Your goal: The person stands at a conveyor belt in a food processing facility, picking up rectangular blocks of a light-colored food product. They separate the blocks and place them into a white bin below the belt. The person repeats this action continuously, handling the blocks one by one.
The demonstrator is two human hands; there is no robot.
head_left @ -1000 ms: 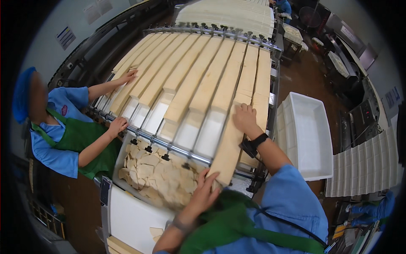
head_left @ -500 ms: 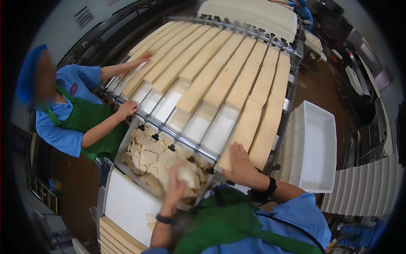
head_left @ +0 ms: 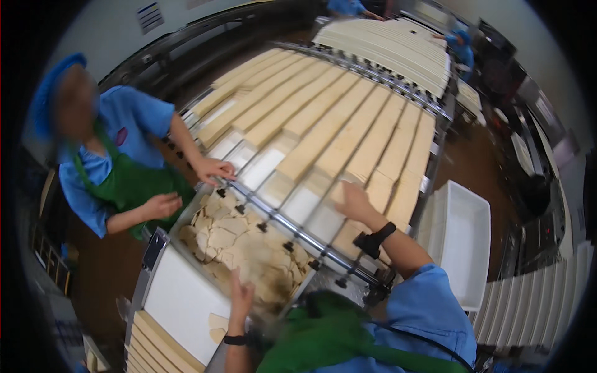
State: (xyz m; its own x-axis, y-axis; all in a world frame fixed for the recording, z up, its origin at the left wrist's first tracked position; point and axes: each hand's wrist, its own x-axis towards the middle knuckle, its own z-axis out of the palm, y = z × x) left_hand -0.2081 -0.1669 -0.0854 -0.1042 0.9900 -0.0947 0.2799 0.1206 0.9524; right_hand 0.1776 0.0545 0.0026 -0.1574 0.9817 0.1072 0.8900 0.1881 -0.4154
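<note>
Our right hand (head_left: 349,200) lies flat and open, fingers spread, on the pale wafer strips (head_left: 348,133) that run in long lanes down the conveyor (head_left: 435,112); it grips nothing. Our left hand (head_left: 239,295) hangs open above the metal bin (head_left: 180,244) full of broken wafer scraps (head_left: 239,245), and we cannot tell whether it touches them, since motion blurs the fingers.

The strips look brittle, so we judge that pressing down or dragging with the right palm could snap a lane or push it askew against its neighbour. The metal rail with its small black knobs (head_left: 292,231) crosses just in front of that wrist, and the black wristband (head_left: 376,237) could catch there. A co-worker's hands (head_left: 211,168) work at the near left corner of the same belt, close to the bin, so a reach from us could collide with theirs. Scraps dropped carelessly might land on the white tray (head_left: 180,304) beside the bin, where a few pieces already lie.

Our green apron (head_left: 323,336) hides the belt's near edge and anything below it. The white tub (head_left: 463,242) at our right shows no contents we can make out. The far belt is too small and bent by the lens to read.
</note>
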